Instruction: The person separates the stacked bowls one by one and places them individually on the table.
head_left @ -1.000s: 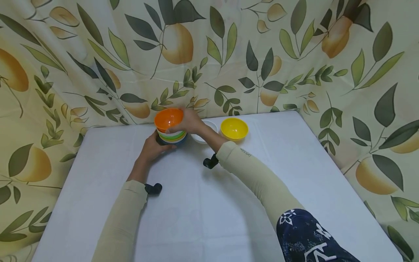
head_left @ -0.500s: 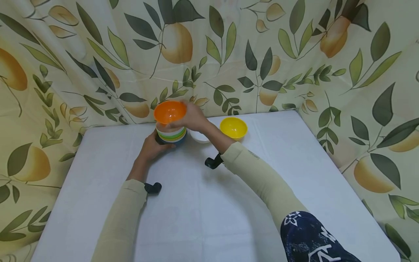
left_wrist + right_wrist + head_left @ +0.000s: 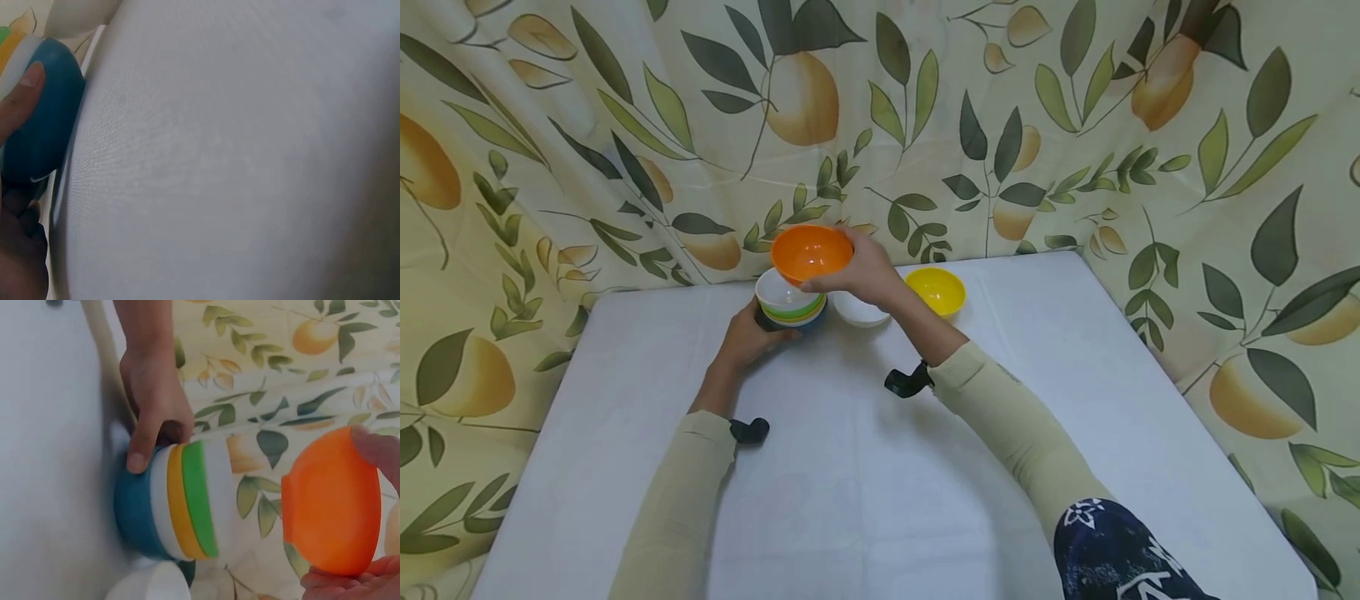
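While the table (image 3: 880,467) bears the stack (image 3: 790,307), the left hand (image 3: 747,337) grips its blue base, steadying it; the right hand (image 3: 865,273) grasps the orange bowl (image 3: 811,252), lifted just above the stack. Right of the stack sit a white bowl (image 3: 859,312) and, farther right, a yellow bowl (image 3: 936,289), neither blocking.

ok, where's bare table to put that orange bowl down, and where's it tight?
Free: the wide white table near side between the two forearms, plus the far right corner beyond the yellow bowl. Crowded: the far edge, where the left hand grips the bowl stack, with the white bowl beside it. The right hand holds the orange bowl above them.
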Demonstrator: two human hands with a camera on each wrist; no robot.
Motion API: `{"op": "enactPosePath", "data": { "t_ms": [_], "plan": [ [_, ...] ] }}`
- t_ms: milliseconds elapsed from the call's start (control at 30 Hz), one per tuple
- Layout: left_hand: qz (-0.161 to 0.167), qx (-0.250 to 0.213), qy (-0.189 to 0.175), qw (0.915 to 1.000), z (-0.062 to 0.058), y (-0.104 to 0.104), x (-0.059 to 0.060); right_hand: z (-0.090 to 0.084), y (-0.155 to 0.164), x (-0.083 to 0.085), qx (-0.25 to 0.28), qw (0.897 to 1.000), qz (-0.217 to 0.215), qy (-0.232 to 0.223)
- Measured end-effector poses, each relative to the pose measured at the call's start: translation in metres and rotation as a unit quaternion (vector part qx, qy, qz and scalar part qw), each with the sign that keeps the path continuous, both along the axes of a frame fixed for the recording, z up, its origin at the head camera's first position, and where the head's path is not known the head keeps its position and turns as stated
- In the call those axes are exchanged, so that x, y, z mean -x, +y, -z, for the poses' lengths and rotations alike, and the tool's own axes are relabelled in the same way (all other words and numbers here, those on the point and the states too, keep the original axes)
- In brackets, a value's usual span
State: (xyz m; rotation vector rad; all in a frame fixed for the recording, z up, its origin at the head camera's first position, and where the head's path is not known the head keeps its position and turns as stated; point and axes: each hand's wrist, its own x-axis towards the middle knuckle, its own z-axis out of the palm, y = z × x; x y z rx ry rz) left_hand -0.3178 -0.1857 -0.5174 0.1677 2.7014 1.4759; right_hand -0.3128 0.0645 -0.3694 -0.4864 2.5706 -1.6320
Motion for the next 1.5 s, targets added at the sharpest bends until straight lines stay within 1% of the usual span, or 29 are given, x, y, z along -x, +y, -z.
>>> {"op": "enactPosePath", "data": {
  "t_ms": [100,233,500,600,900,1167,1300,1500],
  "plan": [
    [0.000,0.003,0.001,1.0000,0.001,0.000,-0.001,0.002,0.008,-0.001,0.005,1.000,0.007,-0.011],
    [0.003,0.004,0.001,1.0000,0.002,0.000,-0.001,0.004,0.020,-0.003,0.010,0.999,0.028,-0.028],
    [0.006,0.002,0.007,1.0000,0.001,0.000,0.000,0.008,0.045,-0.004,0.049,0.997,0.040,-0.036],
    [0.007,0.001,0.007,1.0000,0.000,0.000,0.001,0.008,0.054,-0.005,0.052,0.996,0.054,-0.039],
    [0.009,0.005,0.008,0.9999,-0.001,0.000,0.001,0.012,0.093,-0.007,0.041,0.994,0.099,-0.038],
    [0.011,0.009,0.008,0.9999,0.000,-0.002,0.001,0.023,0.130,-0.008,0.030,0.988,0.145,-0.052],
    [0.011,0.005,0.012,0.9999,0.001,-0.002,0.001,0.027,0.143,-0.009,0.023,0.986,0.158,-0.054],
    [0.013,0.002,0.012,0.9998,0.002,-0.002,0.001,0.029,0.157,-0.013,0.035,0.983,0.173,-0.054]
  ]
}}
